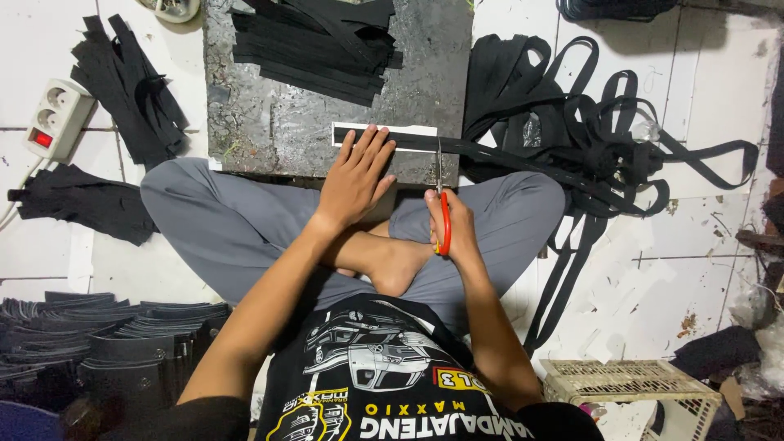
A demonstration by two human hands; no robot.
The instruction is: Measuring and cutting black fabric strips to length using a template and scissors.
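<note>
I sit cross-legged on a tiled floor before a dark grey board. My left hand lies flat, fingers spread, pressing a black strap onto a white strip on the board's near edge. My right hand grips red-handled scissors, blades pointing up at the strap just right of my left hand. The strap runs off to the right into a tangled heap of black webbing.
Cut black strap pieces are piled on the board's far side, and more lie at the left. A white power strip sits far left. Stacked dark material is at lower left, a woven basket at lower right.
</note>
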